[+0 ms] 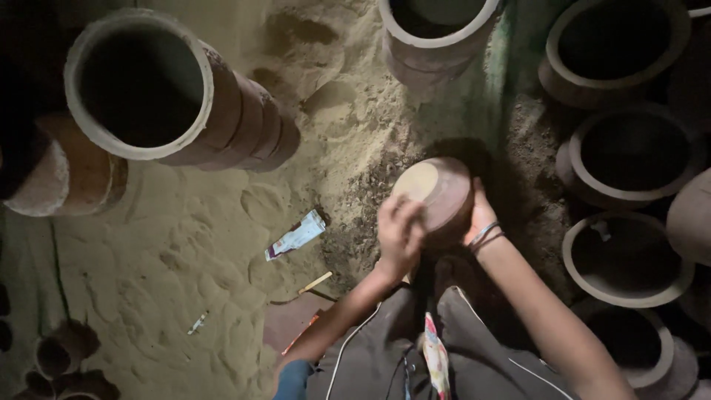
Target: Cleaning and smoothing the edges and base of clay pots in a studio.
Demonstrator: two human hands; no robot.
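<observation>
Both my hands grip the clay pot (437, 196): left hand (400, 233) fingers curl over its pale base, right hand (480, 216) cups behind. Its mouth and my right fingers are hidden.

Sandy floor (185, 244) everywhere, full of dents. A tall stack of clay pots (170, 96) lies tipped at upper left, and open pots (629, 155) crowd the right side. A crumpled wrapper (296, 235) sits on the sand, with a small stick (315, 282) just below it. Tiny cups (63, 355) huddle bottom left.
</observation>
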